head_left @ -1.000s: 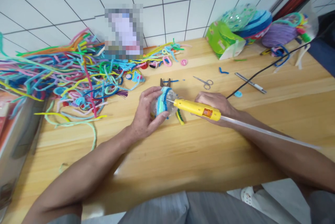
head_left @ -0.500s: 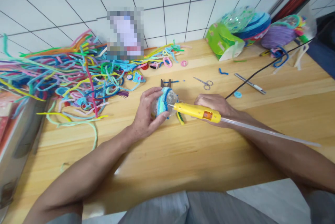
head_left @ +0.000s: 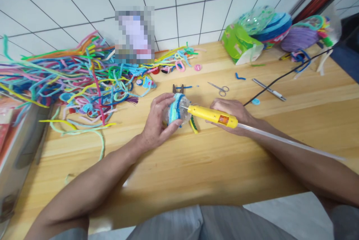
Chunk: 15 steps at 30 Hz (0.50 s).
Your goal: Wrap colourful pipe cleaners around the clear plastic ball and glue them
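My left hand (head_left: 158, 120) is wrapped round a small clear ball-like piece (head_left: 185, 114) with blue and light green pipe-cleaner bands across it. In my right hand (head_left: 231, 111) is a yellow hot glue gun (head_left: 207, 114), a long clear glue stick (head_left: 286, 141) trailing from its rear. The gun's metal nozzle points left and meets the clear piece beside the dark blue band; whether glue is coming out I cannot make out. Behind and below the piece lie pliers (head_left: 194, 125), partly hidden, with their dark jaws and a yellow-green handle showing.
A heap of coloured pipe cleaners (head_left: 70, 79) spreads over the left. Small scissors (head_left: 220, 88), a utility knife (head_left: 269, 89) and a light blue disc (head_left: 255, 101) lie to the right. The gun's black cable (head_left: 280, 77) runs to the back right, past a green packet (head_left: 241, 45).
The glue gun has shifted very slightly to the right along with my right hand. My left hand keeps its hold on the banded clear piece.
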### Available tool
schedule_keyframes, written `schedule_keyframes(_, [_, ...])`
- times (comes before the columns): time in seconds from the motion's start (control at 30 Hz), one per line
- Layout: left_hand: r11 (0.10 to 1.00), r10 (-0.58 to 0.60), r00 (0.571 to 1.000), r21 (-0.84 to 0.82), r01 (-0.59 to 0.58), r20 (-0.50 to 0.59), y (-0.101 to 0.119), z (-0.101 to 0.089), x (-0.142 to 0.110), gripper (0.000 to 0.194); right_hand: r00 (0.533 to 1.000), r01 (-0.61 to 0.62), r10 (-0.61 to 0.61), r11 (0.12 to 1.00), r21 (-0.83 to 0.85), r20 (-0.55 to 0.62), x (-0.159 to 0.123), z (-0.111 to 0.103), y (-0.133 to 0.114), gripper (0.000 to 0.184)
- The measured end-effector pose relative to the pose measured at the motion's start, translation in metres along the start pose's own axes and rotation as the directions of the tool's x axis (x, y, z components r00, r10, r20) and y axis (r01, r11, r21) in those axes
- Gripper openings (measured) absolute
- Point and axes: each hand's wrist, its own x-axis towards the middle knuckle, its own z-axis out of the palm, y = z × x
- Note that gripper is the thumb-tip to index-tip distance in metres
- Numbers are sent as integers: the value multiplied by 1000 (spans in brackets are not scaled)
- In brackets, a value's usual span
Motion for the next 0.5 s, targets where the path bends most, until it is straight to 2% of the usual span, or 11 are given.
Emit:
schedule_keyframes(0.2, [1000,-8,1000,3,8,9,0,0,0,59,999,39,-39,999,1,19,1,2,-2,22])
schedule_keyframes(0.5, [1000,-6,1000,0,6,-4,-1,1,0,59,1000,-19,19,1000,-8,18,0,6,1,27])
